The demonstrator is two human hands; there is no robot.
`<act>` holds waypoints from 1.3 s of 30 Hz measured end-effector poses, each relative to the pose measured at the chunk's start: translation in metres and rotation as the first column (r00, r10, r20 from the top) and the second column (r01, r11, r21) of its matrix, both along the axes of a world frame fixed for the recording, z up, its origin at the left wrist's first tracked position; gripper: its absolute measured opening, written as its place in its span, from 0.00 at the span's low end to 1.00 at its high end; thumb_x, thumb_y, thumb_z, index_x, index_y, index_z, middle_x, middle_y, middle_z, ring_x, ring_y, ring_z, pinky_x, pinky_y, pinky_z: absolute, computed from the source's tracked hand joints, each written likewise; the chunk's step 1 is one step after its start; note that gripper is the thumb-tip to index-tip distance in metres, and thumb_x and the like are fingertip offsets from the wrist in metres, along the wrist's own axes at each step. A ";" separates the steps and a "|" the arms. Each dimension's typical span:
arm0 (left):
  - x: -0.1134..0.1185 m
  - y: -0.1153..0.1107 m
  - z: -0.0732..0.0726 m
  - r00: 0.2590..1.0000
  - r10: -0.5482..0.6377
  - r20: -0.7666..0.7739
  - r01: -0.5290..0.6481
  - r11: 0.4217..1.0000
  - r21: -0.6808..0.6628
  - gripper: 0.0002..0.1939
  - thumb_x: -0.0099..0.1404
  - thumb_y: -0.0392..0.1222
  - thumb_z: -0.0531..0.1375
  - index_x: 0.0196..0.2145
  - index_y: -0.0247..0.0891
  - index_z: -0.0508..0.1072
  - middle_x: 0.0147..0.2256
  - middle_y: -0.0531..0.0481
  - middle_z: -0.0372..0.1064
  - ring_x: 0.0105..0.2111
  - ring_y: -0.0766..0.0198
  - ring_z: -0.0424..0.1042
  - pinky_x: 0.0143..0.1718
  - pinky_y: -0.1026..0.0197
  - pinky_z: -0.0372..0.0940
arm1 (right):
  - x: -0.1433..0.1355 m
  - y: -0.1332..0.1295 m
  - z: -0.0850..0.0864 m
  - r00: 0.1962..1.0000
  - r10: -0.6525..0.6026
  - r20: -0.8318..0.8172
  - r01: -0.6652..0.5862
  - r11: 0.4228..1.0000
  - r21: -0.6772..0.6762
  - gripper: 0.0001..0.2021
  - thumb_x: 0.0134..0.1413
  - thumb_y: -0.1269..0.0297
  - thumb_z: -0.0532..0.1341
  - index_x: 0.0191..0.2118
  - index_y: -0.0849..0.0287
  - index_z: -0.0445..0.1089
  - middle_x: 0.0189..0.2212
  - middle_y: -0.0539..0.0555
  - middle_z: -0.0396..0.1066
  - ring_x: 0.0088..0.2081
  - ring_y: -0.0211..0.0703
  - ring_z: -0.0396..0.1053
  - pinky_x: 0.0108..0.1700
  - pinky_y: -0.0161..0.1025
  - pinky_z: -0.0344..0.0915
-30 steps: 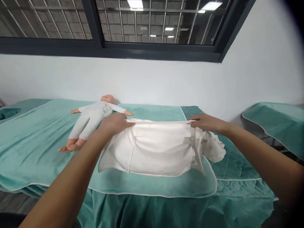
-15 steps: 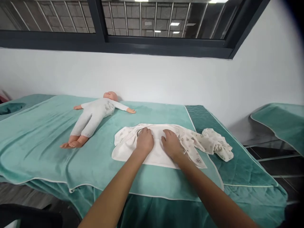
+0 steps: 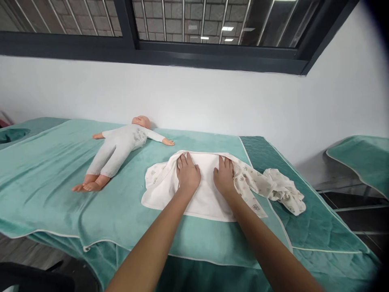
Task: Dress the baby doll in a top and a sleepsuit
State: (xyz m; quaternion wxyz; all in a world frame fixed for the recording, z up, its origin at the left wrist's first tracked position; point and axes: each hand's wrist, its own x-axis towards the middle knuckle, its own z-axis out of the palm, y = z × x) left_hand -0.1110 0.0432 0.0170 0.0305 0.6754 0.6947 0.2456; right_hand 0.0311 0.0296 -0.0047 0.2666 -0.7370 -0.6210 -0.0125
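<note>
A white baby top (image 3: 206, 202) with a small animal-like print lies spread on the green cover, its plain side facing up in the middle. My left hand (image 3: 188, 174) rests on its left part, fingers stretched toward the top edge. On the right part lies my right hand (image 3: 224, 177), fingers also extended and flat on the fabric near that edge. A crumpled printed cloth (image 3: 284, 190) touches the top's right sleeve; whether the two are one piece I cannot tell. To the left, a baby doll (image 3: 120, 148) in a white suit lies on its back, apart from both hands.
The green cover (image 3: 48, 174) has a white-edged border and hangs over the bed's front. A darker quilted sheet (image 3: 316, 227) shows at right. Behind stand a white wall (image 3: 194, 101) and a dark window frame (image 3: 212, 59). Another green-covered surface (image 3: 364, 158) is at far right.
Both hands have moved a little farther from me, toward the top's upper edge, and apart, with fingers straighter. The top's upper edge now lies slightly farther back. The doll stays put.
</note>
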 end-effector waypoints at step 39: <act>-0.008 0.081 -0.009 0.981 -0.069 -0.180 0.060 0.997 -0.055 0.34 0.72 0.52 0.42 0.70 0.35 0.45 0.70 0.36 0.41 0.69 0.44 0.44 0.64 0.43 0.55 | 0.006 0.064 -0.005 0.999 -0.028 0.030 0.031 0.995 -0.099 0.32 0.67 0.52 0.41 0.71 0.63 0.42 0.70 0.63 0.44 0.68 0.57 0.45 0.64 0.54 0.50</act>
